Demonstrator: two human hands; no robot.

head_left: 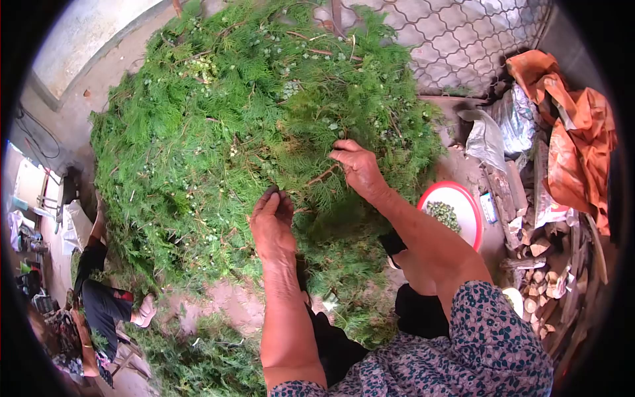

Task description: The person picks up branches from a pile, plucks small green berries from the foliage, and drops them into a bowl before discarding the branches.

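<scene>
A large heap of green conifer branches (178, 152), dotted with small pale green cones, spreads in front of me. My right hand (360, 173) is closed, thumb and fingers pinching a leafy conifer sprig (324, 177) above the heap. Lower and to its left, my left hand (272, 221) has its fingers curled together, the fingertips dark. Whatever lies between those fingers is too small to make out. To the right of my right forearm stands a white basin (471, 228) with a red rim, holding a pile of small green cones (443, 215).
At the left edge sits another person (106, 301) in dark trousers. Stacked firewood (539, 284), an orange tarp (582, 139) and plastic sacks (506, 126) line the right side. A wire mesh panel (456, 46) stands behind the heap. More branches (205, 360) lie near my feet.
</scene>
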